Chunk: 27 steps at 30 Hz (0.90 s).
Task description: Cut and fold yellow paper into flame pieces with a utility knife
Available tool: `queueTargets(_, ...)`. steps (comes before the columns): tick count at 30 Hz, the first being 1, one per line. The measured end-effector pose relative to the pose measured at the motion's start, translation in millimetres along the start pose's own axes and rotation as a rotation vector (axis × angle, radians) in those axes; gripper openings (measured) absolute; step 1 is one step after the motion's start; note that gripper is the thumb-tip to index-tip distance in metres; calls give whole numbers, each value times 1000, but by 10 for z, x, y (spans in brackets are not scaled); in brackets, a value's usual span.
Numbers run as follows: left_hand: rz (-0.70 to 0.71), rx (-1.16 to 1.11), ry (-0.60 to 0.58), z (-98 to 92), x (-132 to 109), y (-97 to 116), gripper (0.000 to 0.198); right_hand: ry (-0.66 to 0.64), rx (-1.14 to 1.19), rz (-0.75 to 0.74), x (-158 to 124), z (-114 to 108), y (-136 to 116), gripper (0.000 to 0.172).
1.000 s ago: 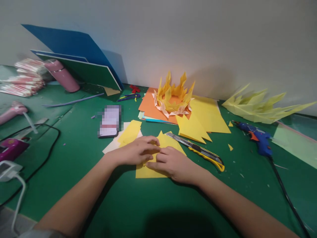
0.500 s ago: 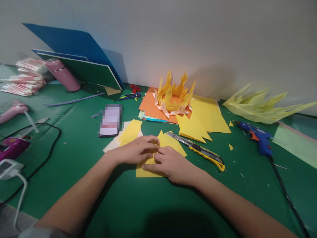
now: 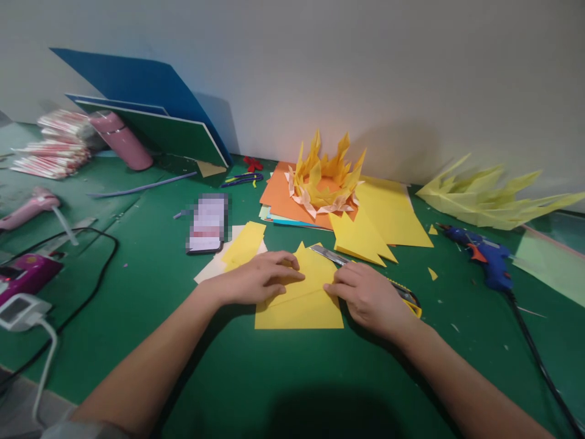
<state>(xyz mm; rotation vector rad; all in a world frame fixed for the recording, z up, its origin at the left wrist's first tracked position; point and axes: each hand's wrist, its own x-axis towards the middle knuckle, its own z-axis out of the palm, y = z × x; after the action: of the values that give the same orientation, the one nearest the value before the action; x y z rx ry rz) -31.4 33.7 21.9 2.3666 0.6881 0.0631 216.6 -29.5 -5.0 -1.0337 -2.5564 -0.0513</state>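
Paper (image 3: 299, 314) at lower centre is seemingly steadied against slipping by left hand (image 3: 250, 279), fingers spread, and right hand (image 3: 371, 297), fingers curled.

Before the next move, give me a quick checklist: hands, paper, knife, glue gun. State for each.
1. Left hand on the yellow paper: ok, fingers spread over its left part.
2. Right hand at the paper: ok, fingertips at its right side.
3. Knife blade covered: not ok, bare metal shows just beyond the right hand.
4. Right hand off the knife handle: cannot tell, the hand hides part of it.
5. Glue gun clear of both hands: ok, off to the right.
6. Glue gun cool: cannot tell.
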Motion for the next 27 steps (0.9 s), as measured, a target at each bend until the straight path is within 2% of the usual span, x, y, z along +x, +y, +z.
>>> queueTargets(2, 2, -5, -1, 1, -5, -3, 37, 54, -78, 30, -68, -60, 29, 36)
queueTargets(5, -3, -13, -4, 2, -19, -1, 38, 145, -163, 185, -189, -106, 42, 30)
queueTargets(8, -27, -19, 10, 2, -37, 23, 32, 144, -196, 346, -316, -68, 34, 30)
queueTargets(10, -42, -10, 26, 2, -45, 47, 25, 124, -165, 399, -379, -22, 31, 32)
queueTargets(14, 2, 12, 46, 2, -39, 89, 14, 133, -115, 400, -415, 23, 43, 32)
queueTargets(19, 121, 86, 65, 4, -19, 98, 20, 141, -107, 358, -372, 16, 51, 34)
queueTargets(27, 193, 54, 114, 13, -20, 63, 20, 116, -44, 362, -383, 34, 81, 36)
